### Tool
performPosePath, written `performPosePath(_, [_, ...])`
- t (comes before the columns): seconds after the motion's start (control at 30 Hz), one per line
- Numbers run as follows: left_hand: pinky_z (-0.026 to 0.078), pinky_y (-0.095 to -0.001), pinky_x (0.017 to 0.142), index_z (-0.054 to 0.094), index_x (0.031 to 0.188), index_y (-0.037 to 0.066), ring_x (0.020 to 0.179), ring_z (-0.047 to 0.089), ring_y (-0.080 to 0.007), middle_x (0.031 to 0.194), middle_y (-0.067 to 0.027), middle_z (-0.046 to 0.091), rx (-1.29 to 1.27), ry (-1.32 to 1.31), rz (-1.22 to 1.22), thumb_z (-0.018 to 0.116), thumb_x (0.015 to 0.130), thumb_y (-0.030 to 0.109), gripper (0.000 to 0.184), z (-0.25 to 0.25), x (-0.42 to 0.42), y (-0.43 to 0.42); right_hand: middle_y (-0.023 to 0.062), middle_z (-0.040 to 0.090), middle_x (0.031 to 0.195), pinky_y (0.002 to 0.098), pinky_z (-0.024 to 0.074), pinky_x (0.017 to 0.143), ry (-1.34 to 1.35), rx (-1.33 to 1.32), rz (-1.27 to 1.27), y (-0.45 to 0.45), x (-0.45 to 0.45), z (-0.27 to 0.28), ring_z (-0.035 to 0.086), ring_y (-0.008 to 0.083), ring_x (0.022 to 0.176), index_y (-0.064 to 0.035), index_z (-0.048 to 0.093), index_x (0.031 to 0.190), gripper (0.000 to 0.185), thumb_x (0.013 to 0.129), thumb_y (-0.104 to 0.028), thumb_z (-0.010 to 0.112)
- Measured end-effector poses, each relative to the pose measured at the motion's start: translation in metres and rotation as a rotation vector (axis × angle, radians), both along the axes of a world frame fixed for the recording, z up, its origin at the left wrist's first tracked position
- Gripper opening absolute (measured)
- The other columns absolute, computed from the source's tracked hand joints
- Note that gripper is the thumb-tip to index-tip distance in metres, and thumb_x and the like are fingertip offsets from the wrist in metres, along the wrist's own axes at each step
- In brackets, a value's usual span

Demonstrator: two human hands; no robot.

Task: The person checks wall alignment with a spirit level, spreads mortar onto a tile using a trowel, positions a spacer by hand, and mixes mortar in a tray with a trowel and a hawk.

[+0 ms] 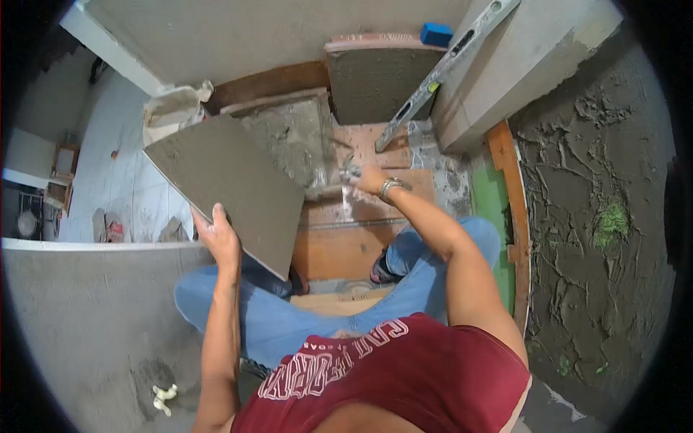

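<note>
My left hand (219, 234) grips the lower left edge of a large tile (234, 187), its thumb on the grey, mortar-coated face. The tile is tilted, its lower corner above my left leg. My right hand (367, 180) is closed round the handle of a trowel (350, 173), near the right side of a mortar tray (289, 141). The tile covers part of this tray. Wet grey mortar lies in the tray. Behind it, a second grey-coated tile (382, 83) leans against the wall.
A spirit level (440, 72) leans beside the pillar, near a blue block (436, 34). At left stands a white bucket (173, 112). Rough mortar (577, 216) covers the surface at right, behind a wooden edge (514, 195). My knees flank the orange boards (339, 252).
</note>
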State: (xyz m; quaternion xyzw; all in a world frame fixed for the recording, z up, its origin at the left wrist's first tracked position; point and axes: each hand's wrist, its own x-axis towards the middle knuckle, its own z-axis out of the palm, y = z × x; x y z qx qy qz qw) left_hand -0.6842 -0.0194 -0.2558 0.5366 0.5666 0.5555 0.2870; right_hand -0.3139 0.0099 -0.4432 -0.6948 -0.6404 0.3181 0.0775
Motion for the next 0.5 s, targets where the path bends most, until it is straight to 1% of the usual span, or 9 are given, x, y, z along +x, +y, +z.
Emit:
performPosePath(0.1, [0.035,-0.0328,0.104,0.032,0.14,-0.01,0.12,0.049,-0.0256,0.135,-0.0198,0.047,-0.056,-0.007,0.007,0.049,0.094,0.006,0.052,0.024,0.023,-0.01,0.0294,0.066,0.095,0.0454,0.0522,0.081,0.117,-0.083,-0.276,-0.037,-0.001,-0.012,0.066,0.0426,0.091,0.0067,0.068,0.094,0.056,0.077,-0.047,0.061])
performPosePath(0.17, [0.035,-0.0335,0.105,0.031,0.14,-0.009,0.121,0.048,-0.0259,0.135,-0.0202,0.048,-0.014,0.028,0.032,0.049,0.094,0.006,0.051,0.022,0.03,-0.003,0.0294,0.066,0.095,0.0461,0.0522,0.08,0.183,0.0,-0.268,-0.041,-0.011,-0.037,0.066,0.042,0.09,0.0073,0.067,0.093,0.058,0.077,-0.048,0.06])
performPosePath(0.23, [0.034,-0.0339,0.105,0.031,0.14,-0.009,0.12,0.048,-0.0257,0.134,-0.0201,0.049,0.024,0.089,0.05,0.048,0.095,0.006,0.051,0.016,0.033,0.0,0.0291,0.066,0.095,0.0456,0.0524,0.079,0.271,0.004,-0.265,-0.043,-0.037,-0.015,0.066,0.0414,0.091,0.0056,0.067,0.095,0.057,0.076,-0.048,0.06])
performPosePath(0.27, [0.033,-0.0347,0.106,0.031,0.14,-0.01,0.122,0.048,-0.0272,0.134,-0.0216,0.049,0.037,0.074,0.014,0.049,0.095,0.008,0.051,0.014,0.033,0.002,0.0267,0.068,0.092,0.0445,0.0514,0.083,0.332,0.232,-0.28,-0.028,-0.054,-0.061,0.066,0.0401,0.088,0.0007,0.069,0.091,0.048,0.073,-0.043,0.065])
performPosePath(0.33, [0.033,-0.0349,0.106,0.031,0.14,-0.01,0.122,0.048,-0.0285,0.134,-0.0225,0.049,0.027,0.137,0.015,0.049,0.095,0.01,0.052,0.016,0.039,0.0,0.0267,0.067,0.096,0.045,0.0519,0.083,0.223,-0.09,-0.12,0.011,-0.071,-0.058,0.066,0.0411,0.089,-0.0008,0.069,0.094,0.046,0.073,-0.042,0.066])
performPosePath(0.37, [0.032,-0.0349,0.106,0.031,0.14,-0.011,0.122,0.047,-0.0292,0.133,-0.0229,0.049,0.032,0.165,0.017,0.05,0.095,0.011,0.052,0.02,0.043,0.002,0.0269,0.067,0.095,0.0455,0.052,0.083,0.198,-0.051,-0.048,0.019,-0.081,-0.06,0.066,0.0416,0.089,-0.0002,0.069,0.093,0.045,0.073,-0.04,0.065])
performPosePath(0.43, [0.033,-0.0358,0.106,0.031,0.139,-0.01,0.121,0.049,-0.0304,0.133,-0.0231,0.05,-0.027,0.253,0.14,0.05,0.095,0.011,0.052,0.021,0.049,0.0,0.0273,0.067,0.094,0.0464,0.0523,0.081,0.138,0.039,0.09,0.038,-0.092,-0.059,0.066,0.0424,0.088,0.0012,0.069,0.092,0.041,0.073,-0.035,0.065])
performPosePath(0.47, [0.033,-0.0362,0.106,0.032,0.139,-0.01,0.12,0.049,-0.0311,0.132,-0.0232,0.05,-0.054,0.295,0.198,0.05,0.095,0.012,0.052,0.02,0.051,-0.001,0.0271,0.067,0.098,0.0459,0.0523,0.082,0.095,0.023,0.157,0.043,-0.093,-0.056,0.066,0.0413,0.091,0.0027,0.068,0.095,0.04,0.074,-0.032,0.065])
performPosePath(0.5, [0.034,-0.0361,0.105,0.032,0.139,-0.009,0.119,0.05,-0.0304,0.132,-0.0223,0.05,-0.059,0.28,0.145,0.05,0.094,0.011,0.052,0.017,0.048,0.0,0.027,0.066,0.102,0.0455,0.0522,0.083,0.043,0.007,0.215,0.044,-0.088,-0.047,0.066,0.0403,0.095,0.0043,0.067,0.097,0.04,0.075,-0.029,0.065])
